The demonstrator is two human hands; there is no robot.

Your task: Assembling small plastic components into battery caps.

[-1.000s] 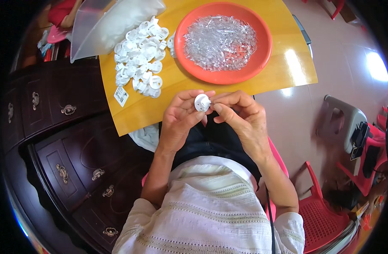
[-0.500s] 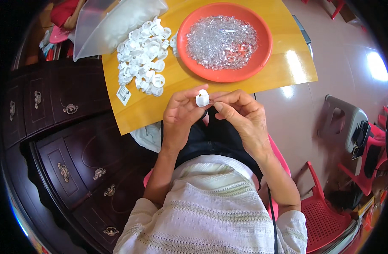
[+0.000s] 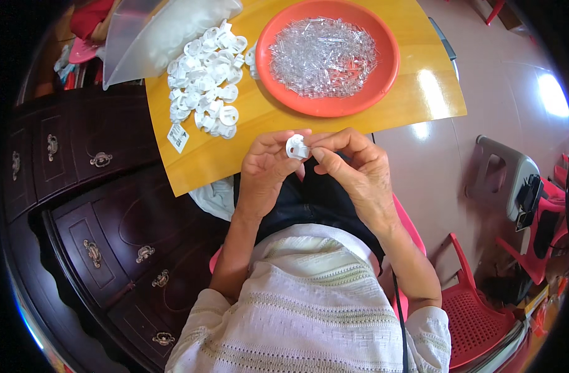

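Note:
Between the fingertips of my left hand [image 3: 267, 165] is a small white round plastic part [image 3: 295, 147] with a notched side. My right hand [image 3: 359, 165] pinches a thin clear rod [image 3: 310, 148] whose tip meets the right side of that part; how deep it sits in it I cannot tell. Both hands hold these just off the table's near edge, above my lap. Past them, a red-orange round tray [image 3: 327, 110] holds a heap of clear rods [image 3: 322, 56]. Left of the tray lies a pile of similar white plastic parts [image 3: 205, 81] on the yellow table [image 3: 185, 171].
A translucent bag [image 3: 154, 46] of white parts stands at the table's far left. One small printed label [image 3: 177, 138] lies by the pile. Dark wooden drawers [image 3: 104, 205] line my left side; a red plastic chair [image 3: 477, 317] and a grey stool [image 3: 505, 177] stand at right.
My left hand has turned the white part slightly, so its notched side shows more. The right hand stays at its side with the rod. The whole view has shifted a little.

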